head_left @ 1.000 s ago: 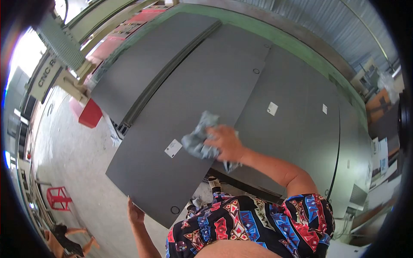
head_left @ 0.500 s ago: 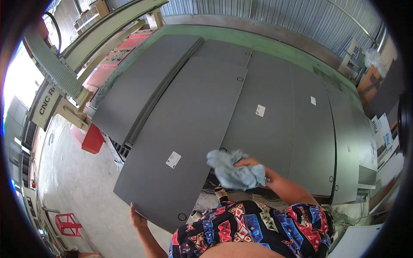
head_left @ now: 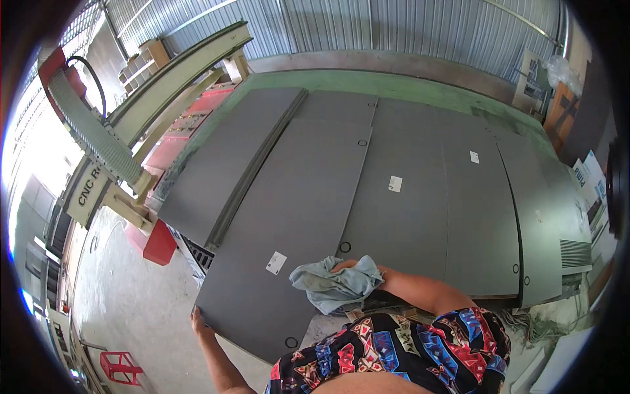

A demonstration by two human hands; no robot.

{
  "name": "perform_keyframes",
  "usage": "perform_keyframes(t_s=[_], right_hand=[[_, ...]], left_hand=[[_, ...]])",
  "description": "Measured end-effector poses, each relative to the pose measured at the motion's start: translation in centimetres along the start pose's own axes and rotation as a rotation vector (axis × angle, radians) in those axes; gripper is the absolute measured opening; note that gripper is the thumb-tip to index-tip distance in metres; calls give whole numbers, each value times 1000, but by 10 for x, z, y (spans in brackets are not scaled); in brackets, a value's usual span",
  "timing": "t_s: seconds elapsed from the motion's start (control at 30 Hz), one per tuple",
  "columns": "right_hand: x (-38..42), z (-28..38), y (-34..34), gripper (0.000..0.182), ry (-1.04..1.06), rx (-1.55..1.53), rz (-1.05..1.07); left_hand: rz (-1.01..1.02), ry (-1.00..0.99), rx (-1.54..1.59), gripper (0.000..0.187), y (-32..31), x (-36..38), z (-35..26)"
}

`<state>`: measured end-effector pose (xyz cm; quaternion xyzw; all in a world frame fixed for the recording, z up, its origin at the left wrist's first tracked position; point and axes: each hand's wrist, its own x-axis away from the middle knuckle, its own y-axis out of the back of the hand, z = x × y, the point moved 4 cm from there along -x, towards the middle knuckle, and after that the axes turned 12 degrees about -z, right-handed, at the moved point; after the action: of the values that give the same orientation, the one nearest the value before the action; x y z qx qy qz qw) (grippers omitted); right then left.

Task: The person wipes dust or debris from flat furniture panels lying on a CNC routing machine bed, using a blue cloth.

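Note:
A crumpled light-blue cloth (head_left: 325, 287) is bunched under my right hand (head_left: 348, 266), whose fingers close on it. It overlaps the right edge of a long dark-grey panel (head_left: 298, 190), near a white label (head_left: 276, 263). My left hand (head_left: 202, 326) grips that panel's near left edge; its fingertips are partly hidden there. A black ring mark (head_left: 291, 342) shows near the panel's front corner.
More grey panels (head_left: 407, 226) lie to the right, and another (head_left: 230, 148) lies left beyond dark strips (head_left: 259, 167). A CNC machine (head_left: 88, 187) stands at left, above a red stool (head_left: 120, 368) on the floor. Corrugated metal wall (head_left: 394, 29) runs behind.
My right hand has carried the cloth left, from beside the panel's edge to over it, closer to the label. My left hand keeps its place on the panel's edge. The head view has tilted up.

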<state>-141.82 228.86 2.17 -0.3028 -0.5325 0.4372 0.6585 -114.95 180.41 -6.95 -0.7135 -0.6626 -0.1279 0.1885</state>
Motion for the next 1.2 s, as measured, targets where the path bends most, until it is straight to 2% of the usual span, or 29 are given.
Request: perform_keyframes(t_s=[0.1, 0.13, 0.17, 0.2, 0.27, 0.33, 0.37, 0.43, 0.5, 0.57, 0.63, 0.7, 0.87, 0.97, 1.2], right_hand=[[9, -2, -7, 37, 110, 1, -2], [27, -1, -22, 35, 362, 106, 33], [28, -3, -23, 34, 336, 80, 108], [25, -3, -21, 34, 310, 56, 182], [7, -7, 2, 34, 243, -5, 162], [-24, -17, 47, 34, 160, -80, -25], [-22, -18, 42, 35, 139, -88, -5], [-8, -12, 19, 36, 105, -107, 29], [-4, -10, 19, 39, 128, -91, 59], [-5, -7, 14, 42, 135, -105, 97], [0, -5, 5, 44, 118, -153, 138], [7, -4, -8, 40, 149, -143, 35], [9, -1, -7, 38, 167, -129, -146], [7, -1, -4, 43, 147, -173, -94], [2, 0, 7, 43, 236, -75, -191]], left_hand=[[89, -70, -14, 43, 3, -1, 5], [143, -74, -22, 44, 5, 2, 4], [195, -77, -29, 45, 6, 6, 4], [306, 3, 70, 47, 3, 19, 2], [521, 162, 272, 50, 2, 62, -3], [327, 240, 100, 55, 15, 109, 7], [228, 279, 11, 57, 22, 125, 13], [314, 377, -321, 58, 68, 126, 68], [415, 453, -542, 57, 75, 159, 131], [464, 511, -583, 57, 50, 206, 197], [475, 557, -573, 56, 27, 241, 238], [476, 590, -560, 56, 15, 265, 265], [437, 629, -538, 55, 17, 279, 280], [411, 640, -532, 54, 27, 278, 282], [336, 661, -509, 53, 69, 276, 286]])
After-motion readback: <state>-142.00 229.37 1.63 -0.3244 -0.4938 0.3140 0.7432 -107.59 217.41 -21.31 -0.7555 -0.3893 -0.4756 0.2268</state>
